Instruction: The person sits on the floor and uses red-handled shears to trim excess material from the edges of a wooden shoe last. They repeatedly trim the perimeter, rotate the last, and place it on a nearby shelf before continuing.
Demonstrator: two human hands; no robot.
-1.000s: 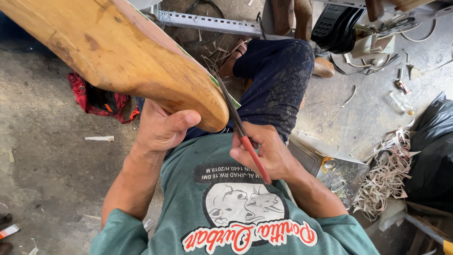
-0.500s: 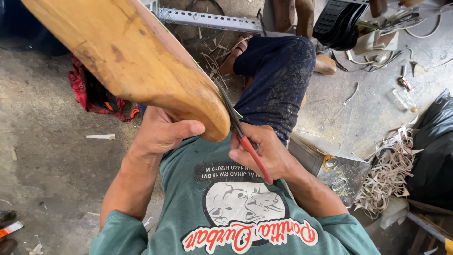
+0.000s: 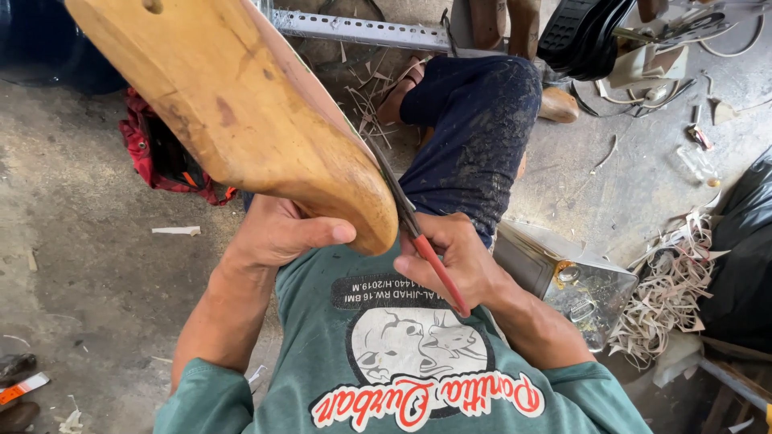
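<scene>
A big wooden form (image 3: 233,112), tan and smooth, slants from the upper left down to a rounded end near my chest. My left hand (image 3: 277,233) grips its lower end from beneath, thumb lying along the edge. My right hand (image 3: 454,261) is closed around a thin blade with a red handle (image 3: 438,273). The dark blade (image 3: 394,193) lies against the right edge of the wood. I sit in a green printed shirt, one knee in dark trousers (image 3: 474,137) raised beyond the wood.
A red bag (image 3: 157,157) lies on the concrete floor at left. A perforated metal rail (image 3: 354,32) runs across the top. A metal tin (image 3: 575,281) and pale curled shavings (image 3: 667,289) sit at right, beside a black bag (image 3: 744,257).
The wooden form has shifted a little rightward and nearer to me. Both hands keep their grip, and the blade stays against the wood's edge.
</scene>
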